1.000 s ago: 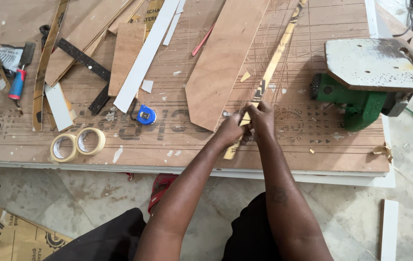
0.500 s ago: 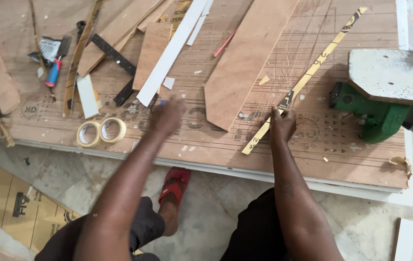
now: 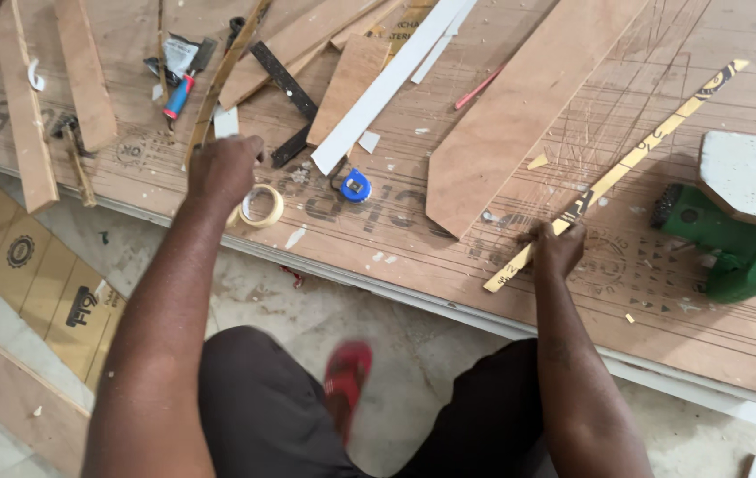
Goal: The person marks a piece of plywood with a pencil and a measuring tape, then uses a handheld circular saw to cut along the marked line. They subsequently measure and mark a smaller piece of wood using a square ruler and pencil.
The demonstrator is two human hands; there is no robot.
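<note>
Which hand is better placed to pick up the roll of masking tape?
Left. The left hand already rests over the tape roll near the board's edge. The right hand is far away, holding the yellow strip.

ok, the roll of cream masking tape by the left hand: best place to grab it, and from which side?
Grip the roll of cream masking tape across its ring wall, one finger in the open core, coming from above. It lies flat on the brown plywood board, hole up, near the edge; the left hand partly covers it.
</note>
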